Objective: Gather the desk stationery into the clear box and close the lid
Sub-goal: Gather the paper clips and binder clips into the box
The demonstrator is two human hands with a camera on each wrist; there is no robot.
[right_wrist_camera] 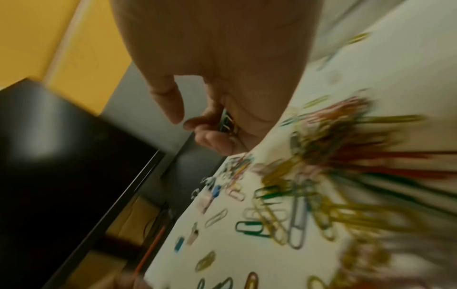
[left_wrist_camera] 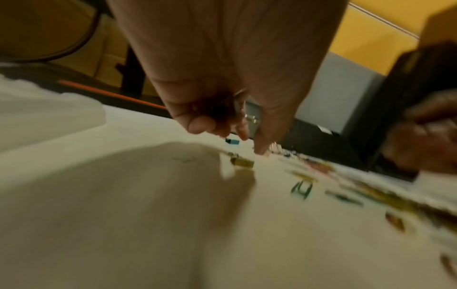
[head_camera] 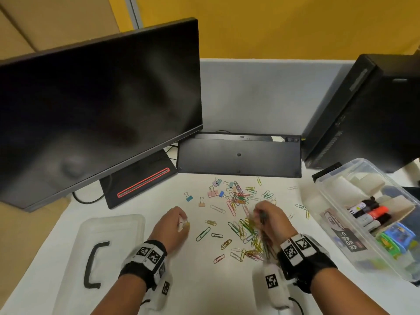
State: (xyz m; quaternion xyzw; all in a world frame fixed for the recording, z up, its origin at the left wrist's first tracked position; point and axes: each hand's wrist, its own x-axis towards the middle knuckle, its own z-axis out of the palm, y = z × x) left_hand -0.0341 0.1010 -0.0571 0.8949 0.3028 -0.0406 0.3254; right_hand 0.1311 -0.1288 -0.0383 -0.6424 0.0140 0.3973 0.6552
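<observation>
Coloured paper clips lie scattered over the white desk, with several small binder clips behind them. My right hand hovers above the pile and grips a bunch of paper clips in curled fingers. My left hand is at the pile's left edge, fingers curled round metal-handled binder clips. A yellow binder clip lies on the desk just under its fingertips. The clear box stands open at the right and holds markers and other stationery. Its clear lid with a black handle lies flat at the left.
A dark monitor on its stand fills the back left. A black keyboard leans upright behind the clips. A black computer tower stands at the back right, just behind the box. A grey divider closes the desk's far edge.
</observation>
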